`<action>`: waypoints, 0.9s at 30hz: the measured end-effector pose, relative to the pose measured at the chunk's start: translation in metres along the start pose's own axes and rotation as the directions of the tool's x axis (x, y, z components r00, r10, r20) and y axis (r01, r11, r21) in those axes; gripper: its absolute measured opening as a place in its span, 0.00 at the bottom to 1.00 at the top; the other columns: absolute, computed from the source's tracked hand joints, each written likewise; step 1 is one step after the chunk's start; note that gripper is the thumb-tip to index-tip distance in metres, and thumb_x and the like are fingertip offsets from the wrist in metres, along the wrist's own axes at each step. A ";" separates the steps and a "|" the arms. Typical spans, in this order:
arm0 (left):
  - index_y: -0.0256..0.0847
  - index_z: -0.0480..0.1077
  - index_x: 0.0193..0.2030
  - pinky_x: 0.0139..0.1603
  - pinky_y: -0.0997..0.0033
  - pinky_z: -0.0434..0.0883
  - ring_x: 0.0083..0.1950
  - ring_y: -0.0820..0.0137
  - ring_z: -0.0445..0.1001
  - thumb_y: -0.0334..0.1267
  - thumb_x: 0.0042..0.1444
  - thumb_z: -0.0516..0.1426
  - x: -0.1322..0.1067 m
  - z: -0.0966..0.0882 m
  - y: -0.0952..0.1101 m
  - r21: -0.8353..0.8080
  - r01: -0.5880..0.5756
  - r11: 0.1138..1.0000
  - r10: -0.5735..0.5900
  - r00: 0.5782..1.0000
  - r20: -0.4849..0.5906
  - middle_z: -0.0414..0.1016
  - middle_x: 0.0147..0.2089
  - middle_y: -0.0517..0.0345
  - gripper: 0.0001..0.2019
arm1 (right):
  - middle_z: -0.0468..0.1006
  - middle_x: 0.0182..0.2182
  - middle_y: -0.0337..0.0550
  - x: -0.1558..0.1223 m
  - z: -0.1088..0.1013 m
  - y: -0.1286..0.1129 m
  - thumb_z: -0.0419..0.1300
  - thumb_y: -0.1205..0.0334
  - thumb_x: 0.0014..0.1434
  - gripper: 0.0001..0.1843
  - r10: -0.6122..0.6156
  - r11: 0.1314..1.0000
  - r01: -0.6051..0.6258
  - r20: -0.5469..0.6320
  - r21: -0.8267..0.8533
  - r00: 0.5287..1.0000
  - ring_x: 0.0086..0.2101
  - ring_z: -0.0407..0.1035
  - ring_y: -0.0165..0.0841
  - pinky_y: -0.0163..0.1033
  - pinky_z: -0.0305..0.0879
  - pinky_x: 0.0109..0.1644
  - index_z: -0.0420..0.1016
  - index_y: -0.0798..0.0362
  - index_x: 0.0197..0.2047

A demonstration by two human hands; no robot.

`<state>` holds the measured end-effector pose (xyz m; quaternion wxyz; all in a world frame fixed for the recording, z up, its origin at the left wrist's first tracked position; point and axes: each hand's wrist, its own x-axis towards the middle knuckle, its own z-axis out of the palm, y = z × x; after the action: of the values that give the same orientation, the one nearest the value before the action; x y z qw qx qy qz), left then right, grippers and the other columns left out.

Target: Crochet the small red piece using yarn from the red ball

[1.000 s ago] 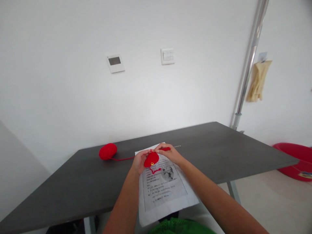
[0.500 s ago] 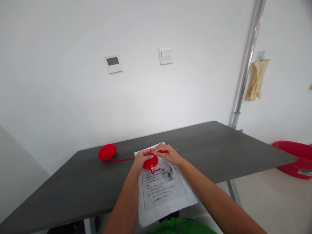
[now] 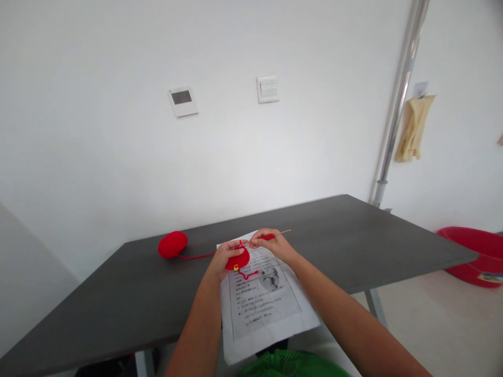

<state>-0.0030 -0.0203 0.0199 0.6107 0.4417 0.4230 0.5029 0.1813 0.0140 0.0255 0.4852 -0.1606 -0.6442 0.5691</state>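
Observation:
My left hand (image 3: 225,256) is closed on a round red crochet piece (image 3: 239,259), its thumb lying across the top. A yellow stitch marker (image 3: 236,267) hangs at the near edge, and a short red yarn tail trails from there over the paper. My right hand (image 3: 271,243) pinches a crochet hook (image 3: 269,237) with a red grip; its thin metal end points up to the right, and the other tip meets the piece's far edge. Yarn runs from my left hand to a red yarn ball (image 3: 173,244) on the left.
A printed sheet (image 3: 267,309) with a picture lies under my hands, overhanging the near edge of the dark grey table (image 3: 322,230). A red basin (image 3: 471,256) stands on the floor at right. Cream gloves (image 3: 414,128) hang beside a metal pipe (image 3: 398,104).
My left hand and the crochet piece have shifted slightly left and down. My right hand has drawn a little apart from the left, and the hook now tilts more upward.

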 end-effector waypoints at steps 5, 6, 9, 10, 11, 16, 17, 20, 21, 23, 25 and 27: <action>0.31 0.74 0.41 0.30 0.74 0.65 0.26 0.72 0.72 0.29 0.36 0.64 0.000 -0.005 0.000 -0.054 0.015 0.998 -0.013 0.999 0.047 0.77 0.29 0.50 0.20 | 0.78 0.25 0.42 0.000 -0.001 -0.004 0.66 0.53 0.45 0.15 0.012 1.000 -0.013 0.035 0.014 0.999 0.29 0.73 0.32 0.41 0.70 0.40 0.76 0.57 0.30; 0.31 0.74 0.40 0.30 0.74 0.65 0.26 0.72 0.72 0.30 0.35 0.65 0.000 -0.006 -0.001 -0.069 0.020 0.997 -0.016 0.999 0.051 0.77 0.29 0.50 0.20 | 0.78 0.25 0.42 -0.001 -0.001 -0.005 0.66 0.53 0.45 0.15 0.011 1.000 -0.011 0.042 0.004 0.999 0.29 0.73 0.33 0.41 0.70 0.40 0.77 0.57 0.30; 0.31 0.75 0.39 0.30 0.74 0.65 0.26 0.73 0.71 0.30 0.35 0.65 0.001 -0.007 -0.002 -0.091 0.035 0.995 -0.028 0.997 0.074 0.76 0.28 0.51 0.19 | 0.78 0.25 0.43 -0.001 -0.001 -0.007 0.67 0.55 0.44 0.13 0.013 1.000 -0.013 0.043 0.004 0.999 0.29 0.74 0.33 0.41 0.70 0.40 0.77 0.57 0.29; 0.31 0.75 0.39 0.30 0.74 0.65 0.26 0.73 0.71 0.30 0.35 0.65 0.001 -0.008 -0.003 -0.087 0.040 0.995 -0.033 0.996 0.081 0.76 0.28 0.51 0.19 | 0.78 0.25 0.43 -0.001 -0.001 -0.007 0.67 0.55 0.45 0.13 0.016 1.000 -0.017 0.042 0.012 0.999 0.29 0.74 0.33 0.41 0.70 0.40 0.77 0.57 0.29; 0.31 0.75 0.39 0.29 0.74 0.65 0.25 0.73 0.71 0.29 0.35 0.65 0.001 -0.008 -0.003 -0.080 0.046 0.996 -0.039 0.996 0.083 0.76 0.28 0.51 0.19 | 0.78 0.25 0.42 -0.001 -0.001 -0.007 0.67 0.55 0.45 0.13 0.021 1.000 -0.022 0.042 0.021 0.999 0.29 0.74 0.33 0.41 0.70 0.40 0.77 0.57 0.29; 0.31 0.74 0.39 0.28 0.75 0.65 0.24 0.74 0.70 0.28 0.35 0.65 0.002 -0.009 -0.004 -0.059 0.070 0.996 -0.065 0.995 0.070 0.75 0.27 0.53 0.19 | 0.78 0.25 0.42 -0.001 -0.002 -0.003 0.66 0.55 0.45 0.13 0.035 0.999 -0.036 0.052 0.023 0.998 0.29 0.74 0.33 0.41 0.70 0.40 0.76 0.57 0.29; 0.31 0.74 0.39 0.28 0.75 0.65 0.24 0.74 0.71 0.28 0.35 0.65 0.002 -0.010 -0.004 -0.065 0.072 0.995 -0.067 0.995 0.074 0.75 0.27 0.53 0.19 | 0.78 0.25 0.42 -0.001 -0.003 -0.002 0.66 0.56 0.46 0.12 0.033 0.999 -0.034 0.059 0.017 0.998 0.29 0.74 0.33 0.41 0.70 0.40 0.76 0.57 0.29; 0.31 0.74 0.37 0.28 0.74 0.65 0.24 0.74 0.71 0.29 0.34 0.65 0.001 -0.010 -0.003 -0.094 0.080 0.992 -0.071 0.993 0.093 0.75 0.27 0.52 0.18 | 0.79 0.25 0.42 -0.001 -0.006 -0.002 0.66 0.57 0.46 0.12 0.024 1.000 -0.024 0.085 -0.001 0.996 0.30 0.74 0.33 0.41 0.70 0.40 0.77 0.57 0.30; 0.31 0.74 0.36 0.28 0.73 0.66 0.23 0.73 0.71 0.30 0.34 0.65 0.001 -0.010 -0.003 -0.103 0.081 0.991 -0.071 0.993 0.099 0.75 0.27 0.53 0.18 | 0.79 0.25 0.43 -0.001 -0.006 -0.003 0.66 0.57 0.46 0.12 0.023 1.000 -0.022 0.092 -0.006 0.995 0.30 0.74 0.33 0.41 0.70 0.40 0.77 0.57 0.30; 0.31 0.74 0.36 0.28 0.73 0.66 0.23 0.73 0.71 0.30 0.34 0.65 0.000 -0.010 -0.002 -0.114 0.083 0.990 -0.070 0.991 0.110 0.75 0.26 0.53 0.17 | 0.79 0.26 0.43 -0.001 -0.006 -0.005 0.66 0.57 0.47 0.12 0.024 1.000 -0.023 0.096 -0.009 0.995 0.30 0.74 0.34 0.41 0.70 0.40 0.77 0.57 0.30; 0.32 0.74 0.35 0.28 0.74 0.65 0.23 0.74 0.71 0.29 0.34 0.65 0.000 -0.009 -0.002 -0.112 0.088 0.990 -0.074 0.990 0.119 0.75 0.26 0.54 0.16 | 0.79 0.26 0.43 -0.002 -0.006 -0.007 0.65 0.57 0.47 0.11 0.027 1.000 -0.027 0.091 -0.002 0.995 0.31 0.74 0.34 0.41 0.70 0.40 0.77 0.57 0.30; 0.32 0.74 0.35 0.28 0.75 0.65 0.23 0.75 0.71 0.29 0.34 0.65 0.000 -0.009 -0.002 -0.095 0.097 0.991 -0.085 0.989 0.125 0.75 0.26 0.54 0.16 | 0.79 0.25 0.43 -0.002 -0.005 -0.008 0.65 0.57 0.47 0.11 0.026 1.000 -0.027 0.078 0.008 0.997 0.30 0.74 0.34 0.41 0.70 0.39 0.77 0.57 0.30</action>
<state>-0.0113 -0.0197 0.0153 0.6792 0.4201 0.3789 0.4677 0.1888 0.0126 0.0311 0.4529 -0.1448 -0.6579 0.5840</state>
